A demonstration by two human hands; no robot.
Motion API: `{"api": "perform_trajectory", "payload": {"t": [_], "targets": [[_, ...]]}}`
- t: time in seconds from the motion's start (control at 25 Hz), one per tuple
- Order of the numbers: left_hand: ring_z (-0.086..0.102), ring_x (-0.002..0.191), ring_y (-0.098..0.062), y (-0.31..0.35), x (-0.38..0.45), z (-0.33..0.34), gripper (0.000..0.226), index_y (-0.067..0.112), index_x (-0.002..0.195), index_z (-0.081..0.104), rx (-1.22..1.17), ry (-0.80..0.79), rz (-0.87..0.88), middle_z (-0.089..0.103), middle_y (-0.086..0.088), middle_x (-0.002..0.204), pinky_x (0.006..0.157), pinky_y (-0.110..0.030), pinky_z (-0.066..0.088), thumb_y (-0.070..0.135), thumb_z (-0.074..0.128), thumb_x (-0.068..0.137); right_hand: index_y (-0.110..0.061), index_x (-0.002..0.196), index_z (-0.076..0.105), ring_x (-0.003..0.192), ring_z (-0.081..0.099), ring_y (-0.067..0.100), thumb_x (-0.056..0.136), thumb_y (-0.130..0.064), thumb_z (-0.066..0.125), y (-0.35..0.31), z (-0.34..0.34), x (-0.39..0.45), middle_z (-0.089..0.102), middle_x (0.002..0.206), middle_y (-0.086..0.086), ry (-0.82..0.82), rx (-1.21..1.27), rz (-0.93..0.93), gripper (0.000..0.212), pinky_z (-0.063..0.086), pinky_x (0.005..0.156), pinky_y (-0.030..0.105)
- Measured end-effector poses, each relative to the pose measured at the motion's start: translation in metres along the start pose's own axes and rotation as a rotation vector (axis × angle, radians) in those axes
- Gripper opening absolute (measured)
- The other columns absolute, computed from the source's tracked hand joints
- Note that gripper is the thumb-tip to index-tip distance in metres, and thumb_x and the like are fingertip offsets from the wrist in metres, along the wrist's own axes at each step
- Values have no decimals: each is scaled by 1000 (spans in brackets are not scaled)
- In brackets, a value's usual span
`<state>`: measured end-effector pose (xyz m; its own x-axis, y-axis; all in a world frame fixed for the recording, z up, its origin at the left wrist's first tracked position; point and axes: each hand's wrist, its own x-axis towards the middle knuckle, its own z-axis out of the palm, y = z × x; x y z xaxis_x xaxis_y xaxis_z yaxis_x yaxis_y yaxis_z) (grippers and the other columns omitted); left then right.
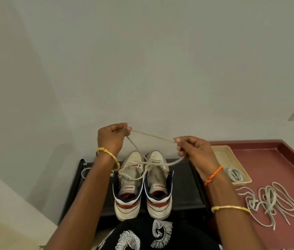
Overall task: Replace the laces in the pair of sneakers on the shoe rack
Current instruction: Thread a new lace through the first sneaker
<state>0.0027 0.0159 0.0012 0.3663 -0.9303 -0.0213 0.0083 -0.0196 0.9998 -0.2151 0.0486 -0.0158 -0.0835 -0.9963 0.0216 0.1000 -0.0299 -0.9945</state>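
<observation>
Pair of sneakers (pixel 143 184) side by side on the black shoe rack (pixel 184 186), toes to the wall, heels at the near edge. One grey lace (pixel 153 135) stretched above them: left hand (pixel 111 137) pinches one part, right hand (pixel 193 150) pinches another, slack drooping across both tongues. Bare rack top on either side of the shoes. To the right, a maroon counter (pixel 272 159) with raised rim holds a beige tray (pixel 231 159) and a loose lace heap (pixel 272 201).
</observation>
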Motion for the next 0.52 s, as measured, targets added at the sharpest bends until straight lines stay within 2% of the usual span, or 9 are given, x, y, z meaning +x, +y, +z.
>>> {"api": "perform_trajectory", "payload": {"t": [0.12, 0.2, 0.28, 0.4, 0.52], "targets": [[68, 78, -17, -13, 5, -21, 15, -1, 96, 66, -214, 144, -154, 69, -16, 98, 80, -21, 53, -1, 68, 81, 3, 86, 69, 53, 48, 11, 85, -7, 66, 1, -41, -1, 59, 62, 4, 85, -134, 29, 11, 45, 54, 17], [68, 89, -21, -20, 7, -36, 16, -2, 102, 62, -328, 158, -268, 66, -19, 108, 87, -26, 53, -2, 61, 86, 2, 86, 69, 56, 48, 12, 83, -7, 69, 7, -61, -5, 59, 65, 4, 138, -227, 49, 10, 45, 54, 17], [64, 104, -24, -27, 12, -52, 26, -5, 116, 57, -405, 138, -354, 62, -19, 120, 95, -29, 49, -2, 53, 91, -6, 78, 69, 59, 49, 13, 80, -7, 72, 16, -74, -10, 58, 66, 3, 193, -308, 76, 4, 46, 58, 21], [58, 114, -20, -42, 18, -77, 33, -3, 128, 49, -549, 152, -450, 57, -13, 129, 100, -29, 45, 0, 47, 95, -13, 70, 67, 56, 47, 15, 79, -5, 73, 35, -89, -11, 57, 64, 6, 247, -403, 107, 13, 44, 57, 24], [51, 125, -17, -63, 22, -94, 37, 1, 134, 43, -563, 180, -516, 51, -9, 137, 102, -28, 41, 2, 42, 97, -10, 72, 67, 59, 50, 16, 79, -6, 73, 53, -101, -8, 58, 63, 6, 284, -451, 147, 10, 47, 61, 28]]}}
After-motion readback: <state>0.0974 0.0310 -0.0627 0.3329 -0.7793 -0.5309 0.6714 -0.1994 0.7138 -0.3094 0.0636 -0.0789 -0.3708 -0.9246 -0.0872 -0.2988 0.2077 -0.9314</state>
